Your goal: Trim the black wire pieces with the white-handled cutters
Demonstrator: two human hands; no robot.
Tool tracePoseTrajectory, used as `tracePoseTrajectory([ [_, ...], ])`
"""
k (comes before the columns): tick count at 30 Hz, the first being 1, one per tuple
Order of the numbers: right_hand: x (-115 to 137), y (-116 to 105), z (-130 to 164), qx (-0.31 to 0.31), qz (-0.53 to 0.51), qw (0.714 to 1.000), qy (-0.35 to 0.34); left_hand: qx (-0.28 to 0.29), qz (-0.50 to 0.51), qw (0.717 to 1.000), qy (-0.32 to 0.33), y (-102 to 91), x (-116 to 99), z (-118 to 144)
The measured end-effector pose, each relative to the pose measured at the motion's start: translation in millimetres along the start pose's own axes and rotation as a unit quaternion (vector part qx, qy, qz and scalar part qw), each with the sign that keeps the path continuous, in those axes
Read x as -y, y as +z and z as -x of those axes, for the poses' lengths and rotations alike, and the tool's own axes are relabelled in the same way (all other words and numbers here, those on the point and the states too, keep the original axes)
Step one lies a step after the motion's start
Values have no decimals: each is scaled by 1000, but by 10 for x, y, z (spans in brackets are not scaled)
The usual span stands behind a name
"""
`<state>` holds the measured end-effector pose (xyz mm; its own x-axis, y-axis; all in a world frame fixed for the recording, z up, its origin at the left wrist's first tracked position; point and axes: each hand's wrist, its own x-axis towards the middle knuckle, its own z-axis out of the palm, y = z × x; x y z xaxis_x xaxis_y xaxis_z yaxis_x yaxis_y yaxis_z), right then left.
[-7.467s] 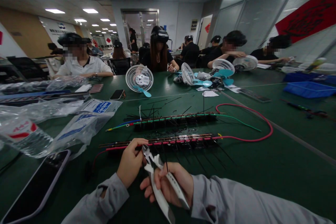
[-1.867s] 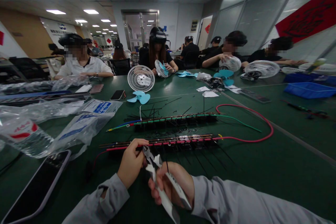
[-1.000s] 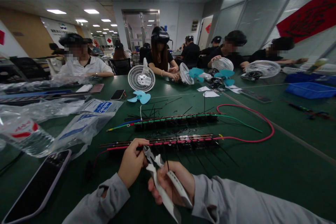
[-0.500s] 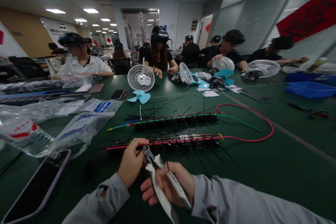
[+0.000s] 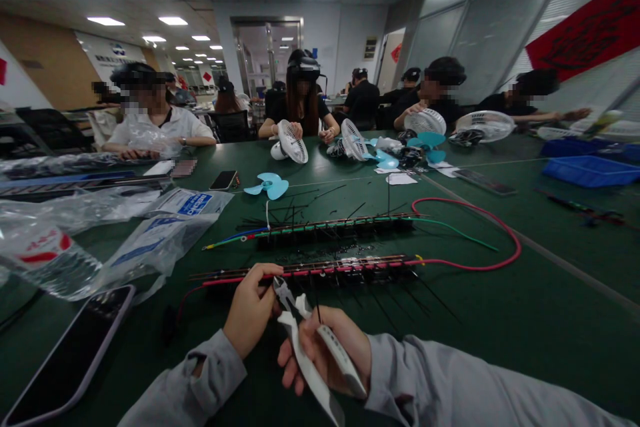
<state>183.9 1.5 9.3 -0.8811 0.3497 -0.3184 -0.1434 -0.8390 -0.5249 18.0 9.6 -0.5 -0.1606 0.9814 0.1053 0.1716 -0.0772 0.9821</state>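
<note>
Right hand (image 5: 327, 350) closed around the white handles of the cutters (image 5: 300, 330), jaws pointing up-frame at the near wire strip (image 5: 320, 270), which runs left-right across the desk (image 5: 500, 320) at lower centre; left hand (image 5: 247, 310), fingers pinched on its left end, sits closer.

On the tabletop (image 5: 500, 320) just in front of us lies one wired strip (image 5: 320, 268), and a second wired strip (image 5: 330, 227) lies behind it — the two run side by side, apart. Our left hand (image 5: 249, 310) rests at the near strip's left end, with the cutters (image 5: 307, 340) in our right hand (image 5: 327, 350) just beside it. A phone (image 5: 65, 360) lies to our left, plastic bags (image 5: 125, 240) behind it (some overlapping). A loose fan blade (image 5: 266, 185) lies farther back — co-workers sit beyond.
</note>
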Motion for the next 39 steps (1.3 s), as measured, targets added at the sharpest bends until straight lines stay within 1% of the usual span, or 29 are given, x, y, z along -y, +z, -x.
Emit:
tracePoseTrajectory([
  [6,30,53,35,-42,-12,999,-2,0,12,1000,-3,2,-15,7],
  [17,40,71,34,-56,-13,998,10,4,20,1000,-3,14,-23,11],
  [20,8,35,18,-43,-16,999,0,5,17,1000,-1,10,-18,8],
  [24,-47,-8,2,4,-18,999,-35,-1,6,1000,6,0,-7,-1],
  [27,-60,3,9,30,-29,998,-45,-1,3,1000,4,-2,-7,0],
  [34,-27,71,41,26,-32,998,-51,-4,-17,1000,8,-5,-22,5],
  [39,-29,97,54,27,-36,997,-57,0,-9,1000,-4,-1,-47,4],
])
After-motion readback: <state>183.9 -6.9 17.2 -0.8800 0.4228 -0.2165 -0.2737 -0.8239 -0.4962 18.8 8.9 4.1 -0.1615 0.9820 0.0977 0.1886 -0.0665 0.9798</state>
